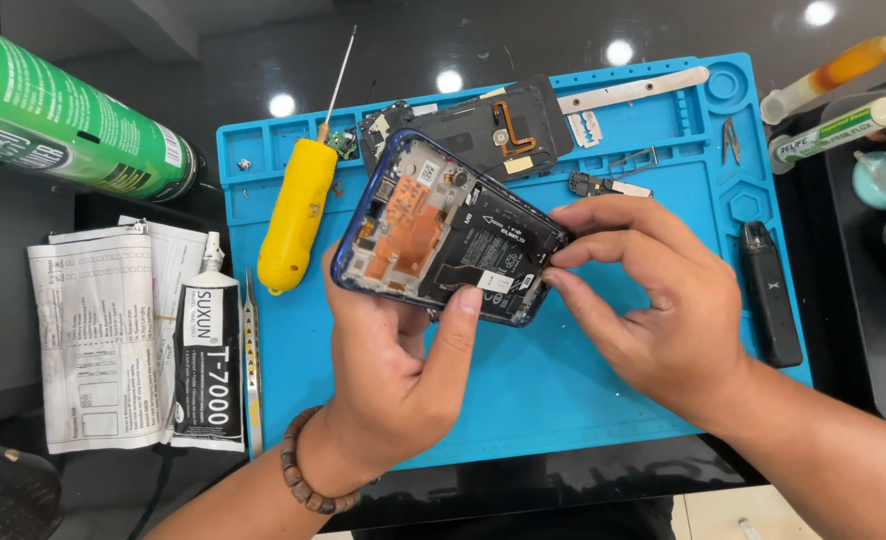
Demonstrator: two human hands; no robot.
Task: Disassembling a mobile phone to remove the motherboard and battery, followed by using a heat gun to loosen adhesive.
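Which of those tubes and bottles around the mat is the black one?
The black glue tube lying left of the blue mat, beside the folded paper. The others differ: a large green can at top left, and pale syringe-style tubes at top right.

Glossy black desk (523,40), ceiling-light reflections (450,81)
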